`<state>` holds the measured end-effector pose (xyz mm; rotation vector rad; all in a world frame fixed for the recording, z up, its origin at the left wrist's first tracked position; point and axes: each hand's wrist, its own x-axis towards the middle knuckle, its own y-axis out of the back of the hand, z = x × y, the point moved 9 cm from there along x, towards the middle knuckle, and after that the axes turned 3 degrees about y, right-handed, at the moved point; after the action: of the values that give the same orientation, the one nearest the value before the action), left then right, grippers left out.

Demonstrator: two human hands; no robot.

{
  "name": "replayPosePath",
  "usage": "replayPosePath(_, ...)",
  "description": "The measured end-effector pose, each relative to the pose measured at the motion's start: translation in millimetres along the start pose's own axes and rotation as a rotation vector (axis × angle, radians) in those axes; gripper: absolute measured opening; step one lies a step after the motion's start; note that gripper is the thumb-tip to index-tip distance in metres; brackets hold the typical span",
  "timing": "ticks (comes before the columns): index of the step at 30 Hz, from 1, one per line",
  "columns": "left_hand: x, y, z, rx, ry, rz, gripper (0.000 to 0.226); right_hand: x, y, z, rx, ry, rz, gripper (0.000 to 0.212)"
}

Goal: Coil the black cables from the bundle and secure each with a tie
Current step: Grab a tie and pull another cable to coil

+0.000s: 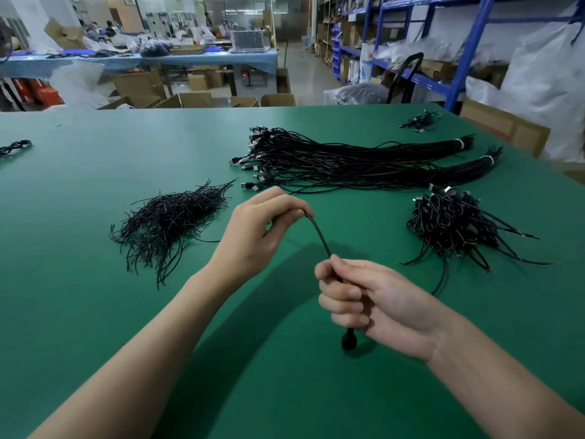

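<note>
Both grips are closed on one black cable (320, 237). The left grip (256, 231) pinches its upper end between thumb and curled fingers. The right grip (373, 304), nearer and lower, wraps its fingers round the gathered lower part. A short bowed stretch of the cable runs between them, and a dark rounded end shows under the right fist, close above the green worktop (79, 280); whether it touches cannot be told.

Open cardboard boxes (196, 99) stand on the floor beyond the far edge, their contents hidden. A clear plastic bag (361, 93) holding something dark lies beside the blue shelving (468, 58).

Bare forearms come in from the near left and near right, and both hands are held above the worktop near its middle, the left palm facing right.

Beyond the hands lie two long cable bundles (348, 160), plug ends fanned out to the left, each bound with a white band near its right end. A loose heap of short black twist ties (171, 223) lies to the left and a pile of coiled cables (456, 223) to the right, both apart from the hands. Small cable clumps sit at the far left (15, 147) and far right (421, 120).
</note>
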<state>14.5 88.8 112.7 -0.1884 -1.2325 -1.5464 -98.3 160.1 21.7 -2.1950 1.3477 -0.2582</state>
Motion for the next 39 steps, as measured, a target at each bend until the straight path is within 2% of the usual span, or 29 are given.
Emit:
replayPosePath(5, -8, -5, -12, 0.003, 0.083, 0.025, 0.016, -7, -7, -8, 0.002, 0.043, -0.01, 0.025)
replayPosePath(9, -24, -30, -3, -0.017, 0.095, -0.112, 0.013, -1, -20, -58, 0.026, 0.278, -0.013, 0.026)
replayPosePath(11, -27, -40, 12, -0.031, 0.067, -0.179, 0.015, 3, -22, -85, -0.041, 0.401, 0.01, 0.025)
replayPosePath(13, -24, -40, 27, -0.041, 0.05, -0.186, 0.015, 9, -18, -107, -0.25, 0.536, 0.118, 0.026)
replayPosePath(15, -19, -31, 37, 0.002, 0.038, -0.151, 0.02, 13, -12, -120, -0.606, 0.642, 0.287, 0.028)
replayPosePath(17, -13, -19, 45, 0.101, -0.004, -0.119, 0.02, 14, -9, -122, -0.945, 0.667, 0.404, 0.027)
replayPosePath(20, 0, 2, 54, 0.181, -0.082, -0.094, 0.011, 15, -9, -101, -1.268, 0.588, 0.367, 0.026)
replayPosePath(22, 9, 15, 49, 0.116, -0.074, -0.067, 0.01, 17, -7, -84, -1.176, 0.485, 0.248, 0.034)
replayPosePath(24, 15, 24, 29, -0.085, 0.042, 0.002, 0.012, 16, -3, -70, -0.814, 0.355, 0.128, 0.043)
replayPosePath(26, 15, 21, 11, -0.318, 0.19, 0.053, 0.009, 12, -14, -61, -0.427, 0.261, -0.041, 0.042)
replayPosePath(28, 9, 5, 6, -0.454, 0.253, 0.058, 0.003, 8, -31, -71, -0.155, 0.321, -0.165, 0.032)
replayPosePath(29, 5, -4, 6, -0.457, 0.276, 0.055, 0.009, 9, -34, -81, -0.05, 0.391, -0.169, 0.028)
replayPosePath(31, -6, -24, 10, -0.385, 0.311, 0.009, 0.023, 13, -27, -103, 0.083, 0.548, -0.05, 0.025)
replayPosePath(32, -11, -32, 14, -0.322, 0.305, -0.039, 0.025, 14, -20, -113, 0.056, 0.624, 0.04, 0.025)
replayPosePath(34, -16, -41, 29, -0.162, 0.233, -0.135, 0.023, 14, -10, -127, -0.268, 0.715, 0.247, 0.028)
replayPosePath(36, -10, -30, 42, -0.009, 0.111, -0.145, 0.016, 13, -8, -129, -0.855, 0.69, 0.423, 0.028)
replayPosePath(38, 2, -11, 48, 0.092, 0.021, -0.114, 0.012, 16, -9, -113, -1.272, 0.578, 0.45, 0.03)
replayPosePath(39, 8, -2, 48, 0.106, -0.002, -0.113, 0.009, 17, -7, -104, -1.307, 0.512, 0.419, 0.033)
